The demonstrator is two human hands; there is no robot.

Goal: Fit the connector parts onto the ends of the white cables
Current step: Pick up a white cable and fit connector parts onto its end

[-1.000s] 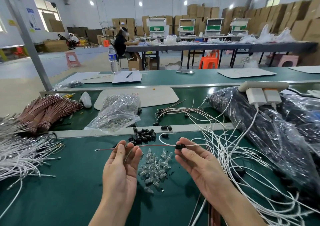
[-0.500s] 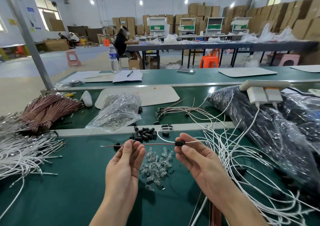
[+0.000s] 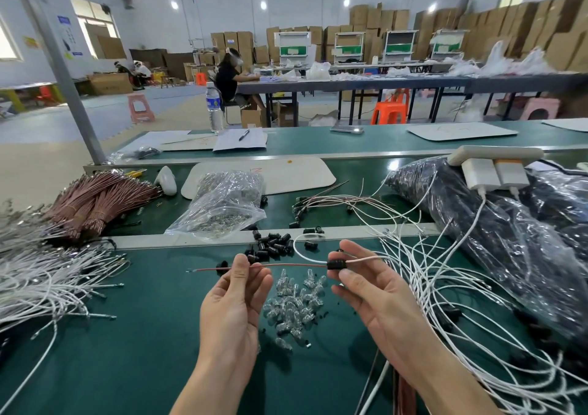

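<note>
My right hand (image 3: 372, 296) pinches a small black connector (image 3: 336, 264) between thumb and fingers. A red wire (image 3: 286, 265) runs left from the connector to my left hand (image 3: 235, 303), which pinches it near its bare end. A white cable (image 3: 302, 252) loops up from the connector, and a pale wire leaves its right side. Loose black connectors (image 3: 270, 246) lie just beyond my hands. A pile of small clear bulbs (image 3: 296, 303) rests on the green table (image 3: 111, 351) between my hands. Loose white cables (image 3: 445, 287) spread at the right.
Bundled white cables (image 3: 38, 287) and brown wire bundles (image 3: 92, 201) lie at the left. A clear bag of parts (image 3: 222, 204) sits behind the metal rail (image 3: 159, 241). Dark plastic bags (image 3: 509, 239) with white chargers (image 3: 493, 172) fill the right side.
Both hands have risen and moved slightly apart, drawing the red wire taut between them. The black connector stays in my right hand.
</note>
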